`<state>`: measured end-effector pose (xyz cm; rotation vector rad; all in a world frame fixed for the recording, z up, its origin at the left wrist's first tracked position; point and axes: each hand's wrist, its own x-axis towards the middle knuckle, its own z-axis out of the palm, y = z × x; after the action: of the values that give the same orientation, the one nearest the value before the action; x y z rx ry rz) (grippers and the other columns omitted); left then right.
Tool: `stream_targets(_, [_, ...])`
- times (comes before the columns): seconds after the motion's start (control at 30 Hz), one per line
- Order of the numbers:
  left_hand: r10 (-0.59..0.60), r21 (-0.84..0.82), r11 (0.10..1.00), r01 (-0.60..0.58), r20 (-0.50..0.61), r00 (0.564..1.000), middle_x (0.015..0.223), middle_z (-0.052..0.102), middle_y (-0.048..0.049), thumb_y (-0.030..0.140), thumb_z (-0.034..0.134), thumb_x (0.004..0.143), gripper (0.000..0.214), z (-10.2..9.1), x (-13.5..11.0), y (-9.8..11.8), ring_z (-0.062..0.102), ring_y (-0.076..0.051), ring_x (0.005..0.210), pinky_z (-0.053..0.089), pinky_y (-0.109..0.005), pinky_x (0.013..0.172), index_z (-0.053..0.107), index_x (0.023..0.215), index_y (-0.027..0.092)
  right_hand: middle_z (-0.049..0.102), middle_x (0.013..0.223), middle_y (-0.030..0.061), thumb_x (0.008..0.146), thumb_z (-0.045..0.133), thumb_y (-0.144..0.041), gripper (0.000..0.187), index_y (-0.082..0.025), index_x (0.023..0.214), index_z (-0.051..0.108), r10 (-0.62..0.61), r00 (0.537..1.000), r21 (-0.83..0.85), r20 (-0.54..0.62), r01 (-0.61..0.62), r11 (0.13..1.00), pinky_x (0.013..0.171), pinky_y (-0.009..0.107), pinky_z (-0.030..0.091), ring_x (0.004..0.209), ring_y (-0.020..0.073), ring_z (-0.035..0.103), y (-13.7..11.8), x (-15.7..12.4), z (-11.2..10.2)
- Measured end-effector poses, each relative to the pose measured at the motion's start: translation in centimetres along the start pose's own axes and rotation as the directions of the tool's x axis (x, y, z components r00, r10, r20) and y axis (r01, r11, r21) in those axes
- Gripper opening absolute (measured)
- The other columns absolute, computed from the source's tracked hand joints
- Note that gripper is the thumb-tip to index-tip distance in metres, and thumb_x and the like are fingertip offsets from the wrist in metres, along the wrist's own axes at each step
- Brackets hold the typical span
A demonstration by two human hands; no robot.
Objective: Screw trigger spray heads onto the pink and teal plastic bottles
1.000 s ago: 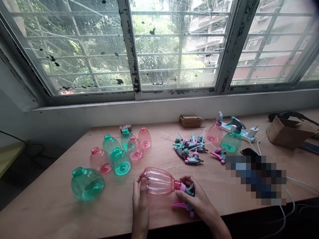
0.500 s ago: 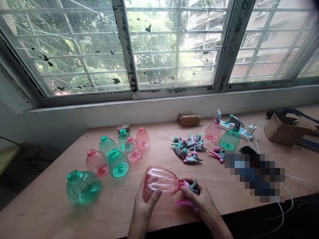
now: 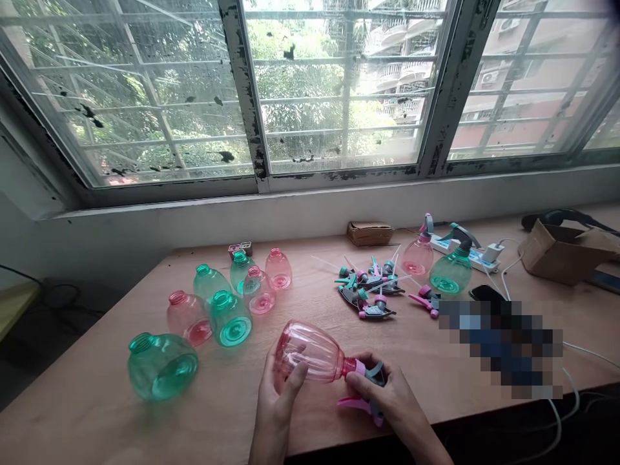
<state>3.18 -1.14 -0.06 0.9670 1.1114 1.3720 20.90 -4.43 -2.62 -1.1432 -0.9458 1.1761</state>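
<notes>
A clear pink spray bottle (image 3: 317,349) lies sideways in the air above the table's front part, its neck pointing right. Around its base and lower side is my left hand (image 3: 278,400), thumb pressed on the front. My right hand (image 3: 387,391) grips the grey and pink spray head (image 3: 374,373) at the bottle's neck, thumb by the pink collar. The pink trigger (image 3: 354,403) hangs below the neck. Whether the collar is threaded fully on cannot be made out. Parts of the right fingers are hidden behind the spray head.
Several open pink and green bottles stand left, with a green bottle (image 3: 162,366) nearest. Behind my hands lies a pile of spray heads (image 3: 371,287). Two bottles with heads, including a green one (image 3: 450,271), stand right by a power strip (image 3: 477,260) and cardboard box (image 3: 564,252).
The bottle and both hands have shifted slightly left in view. The pink trigger has swung a little left and down. Both hands keep their hold.
</notes>
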Motion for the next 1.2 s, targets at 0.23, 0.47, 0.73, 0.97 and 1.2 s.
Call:
stream_targets(0.23, [0.006,0.015,1.000,-0.007,0.013,1.000,0.125,0.072,-0.0119,0.049,0.081,0.071,0.074,-0.3,0.5,-1.5,0.066,-0.032,0.121,0.053,-0.041,0.102,0.056,0.135,0.022,0.063,0.059,-0.0013,0.071,0.081,-0.058,0.043,-0.018,0.085,0.072,0.036,0.998,0.074,-0.051,-0.032,0.997,0.052,0.026,0.054,0.054,0.0148,0.058,0.3,0.0,0.5])
stream_targets(0.47, [0.068,0.068,0.995,-0.077,0.130,0.989,0.141,0.062,-0.0099,0.041,0.081,0.073,0.069,-0.9,0.6,-1.8,0.054,-0.031,0.135,0.045,-0.041,0.113,0.056,0.136,0.028,0.060,0.060,-0.0036,0.069,0.086,-0.051,0.041,-0.017,0.088,0.073,0.044,0.993,0.166,-0.110,-0.025,0.986,0.055,0.030,0.062,0.053,0.0125,0.056,0.0,-0.1,0.4])
stream_targets(0.73, [0.047,0.037,0.998,-0.049,0.074,0.996,0.140,0.060,-0.0131,0.043,0.080,0.073,0.073,0.3,-0.7,-1.4,0.058,-0.032,0.132,0.045,-0.045,0.112,0.043,0.134,0.026,0.060,0.066,-0.0034,0.066,0.088,-0.053,0.041,-0.019,0.083,0.073,0.057,0.994,0.167,-0.088,-0.041,0.985,0.060,0.031,0.063,0.058,0.0123,0.054,-0.5,-0.4,0.7])
stream_targets(0.97, [0.058,0.071,0.996,-0.061,0.049,0.997,0.137,0.064,-0.0120,0.039,0.087,0.066,0.072,-0.4,1.0,-2.3,0.059,-0.032,0.131,0.047,-0.044,0.112,0.053,0.128,0.024,0.063,0.064,-0.0017,0.068,0.085,-0.056,0.045,-0.018,0.086,0.070,0.072,0.996,0.134,-0.060,-0.064,0.989,0.054,0.027,0.058,0.056,0.0124,0.054,-0.1,-0.1,0.2])
stream_targets(1.2, [0.085,0.052,0.995,-0.091,0.103,0.991,0.144,0.059,-0.0144,0.046,0.084,0.072,0.078,-0.7,0.6,-2.3,0.057,-0.031,0.133,0.047,-0.043,0.111,0.047,0.137,0.024,0.063,0.068,-0.0020,0.068,0.086,-0.053,0.042,-0.019,0.085,0.069,0.064,0.997,0.163,-0.049,-0.055,0.985,0.058,0.031,0.061,0.060,0.0131,0.054,0.2,-0.1,0.4])
